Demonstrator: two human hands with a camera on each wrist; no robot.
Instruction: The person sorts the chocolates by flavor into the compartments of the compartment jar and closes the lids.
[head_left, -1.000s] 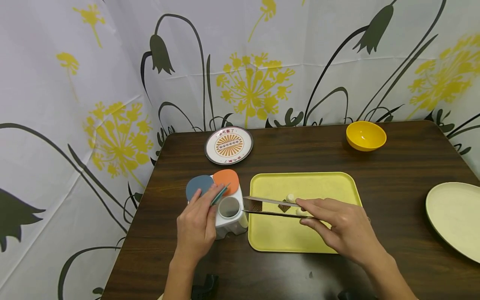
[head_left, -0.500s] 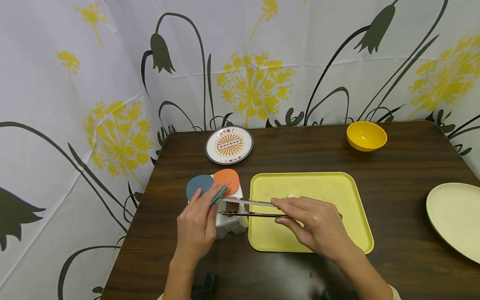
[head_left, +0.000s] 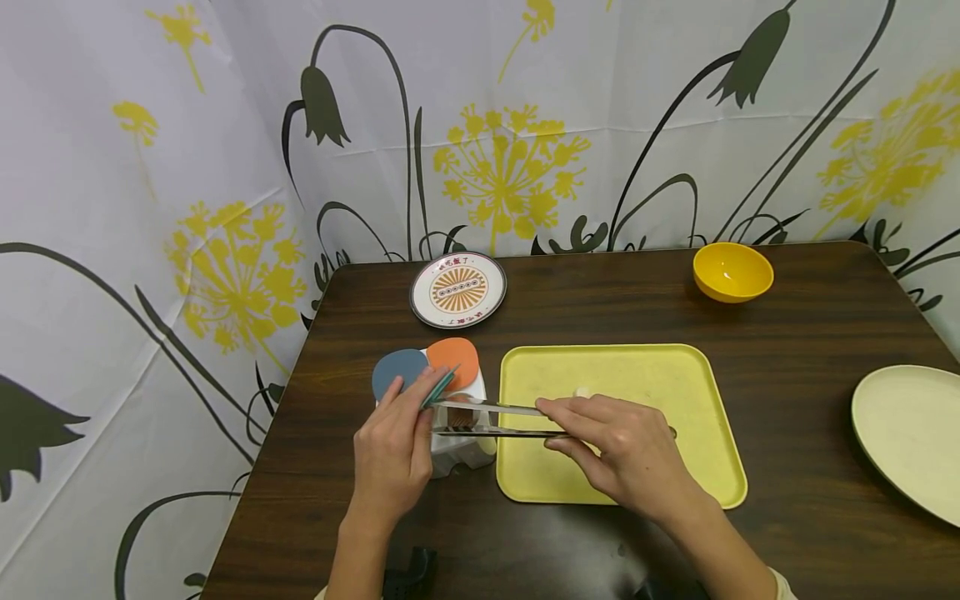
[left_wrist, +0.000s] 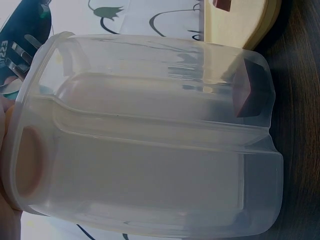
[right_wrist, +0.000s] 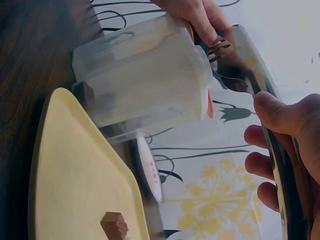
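Note:
My left hand (head_left: 397,442) holds a teal lid (head_left: 442,387) tipped up on a translucent white container (left_wrist: 150,150), its fingers lying over the top. My right hand (head_left: 622,442) grips metal tongs (head_left: 510,410) whose far ends are over the container's uncovered opening. In the right wrist view, one tong end has fork-like tines and the other a broad blade. A brown patch shows between them in the head view; I cannot tell whether it is a held piece. A dark brown block (left_wrist: 250,90) lies low inside the container, seen through its wall.
A yellow tray (head_left: 540,467) bears a brown block (right_wrist: 114,225) and a small white piece (head_left: 581,392). The container also has a blue lid (head_left: 399,372) and an orange lid (head_left: 456,360). Behind stand a patterned plate (head_left: 458,290) and yellow bowl (head_left: 732,272); a cream plate (head_left: 911,433) lies right.
My right hand has carried the tongs left from above the tray to the container's opening, shifting only slightly in the last half second. My left hand has stayed put with the teal lid raised.

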